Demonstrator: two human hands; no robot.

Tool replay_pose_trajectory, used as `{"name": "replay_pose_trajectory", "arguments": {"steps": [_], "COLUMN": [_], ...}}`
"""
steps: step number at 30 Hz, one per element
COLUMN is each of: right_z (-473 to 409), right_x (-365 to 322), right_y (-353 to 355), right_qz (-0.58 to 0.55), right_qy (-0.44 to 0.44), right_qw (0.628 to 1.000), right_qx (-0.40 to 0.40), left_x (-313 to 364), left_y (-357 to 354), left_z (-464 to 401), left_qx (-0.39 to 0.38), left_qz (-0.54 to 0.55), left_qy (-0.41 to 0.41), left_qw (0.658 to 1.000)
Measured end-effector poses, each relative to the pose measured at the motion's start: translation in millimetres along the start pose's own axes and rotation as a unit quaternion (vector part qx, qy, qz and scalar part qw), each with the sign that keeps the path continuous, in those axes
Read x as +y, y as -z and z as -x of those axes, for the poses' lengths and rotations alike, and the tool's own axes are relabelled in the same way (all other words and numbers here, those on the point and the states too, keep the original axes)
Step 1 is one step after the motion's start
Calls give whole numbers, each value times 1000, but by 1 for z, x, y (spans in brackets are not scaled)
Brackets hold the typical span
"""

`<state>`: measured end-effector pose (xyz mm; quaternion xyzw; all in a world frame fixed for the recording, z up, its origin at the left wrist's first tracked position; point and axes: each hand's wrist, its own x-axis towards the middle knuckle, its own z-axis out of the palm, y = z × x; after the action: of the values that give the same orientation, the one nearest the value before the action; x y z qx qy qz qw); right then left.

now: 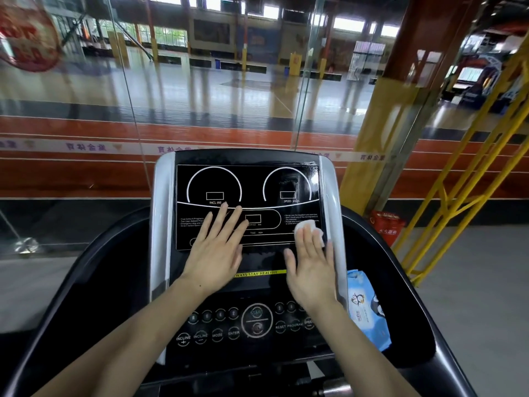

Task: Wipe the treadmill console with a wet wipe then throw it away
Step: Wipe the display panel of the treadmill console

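Observation:
The treadmill console (249, 181) fills the middle of the head view: a black display panel with two dial outlines, silver side trims and a button panel (243, 325) below. My left hand (217, 250) lies flat on the panel's lower middle, fingers spread, holding nothing. My right hand (312, 267) presses a white wet wipe (310, 227) flat against the panel's lower right corner; the wipe shows beyond my fingertips and the rest is hidden under the fingers. Wet streaks show on the upper right of the display.
A blue pack of wet wipes (367, 310) lies on the console's right side tray. A red box (386, 224) stands on the floor to the right, beside yellow railings (458, 196). A glass wall (200, 96) stands right behind the console.

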<state>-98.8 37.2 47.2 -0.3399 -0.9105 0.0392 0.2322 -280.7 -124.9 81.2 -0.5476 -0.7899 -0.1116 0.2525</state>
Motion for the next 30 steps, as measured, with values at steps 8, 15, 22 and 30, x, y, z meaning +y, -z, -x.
{"name": "replay_pose_trajectory", "arguments": {"steps": [8,15,22,30], "right_z": [6,3,4,-6], "right_x": [-5,-6,-87,-146], "right_y": [-4,-12,-22,-34], "right_qz": [32,-9,-21,6], "right_qy": [94,-12,119,266], "right_qw": [995,1000,993,963], "right_qx": [-1,9,-11,-45], "left_x": [-8,-26,-43,-68], "left_y": [0,-2,2,20], "left_z": [17,34,52,72], "left_qx": [-1,-12,-7,0], "left_qz": [-10,-20,-33,-49], "left_qy": [3,24,55,124], "left_qw": [1000,999,998,991]}}
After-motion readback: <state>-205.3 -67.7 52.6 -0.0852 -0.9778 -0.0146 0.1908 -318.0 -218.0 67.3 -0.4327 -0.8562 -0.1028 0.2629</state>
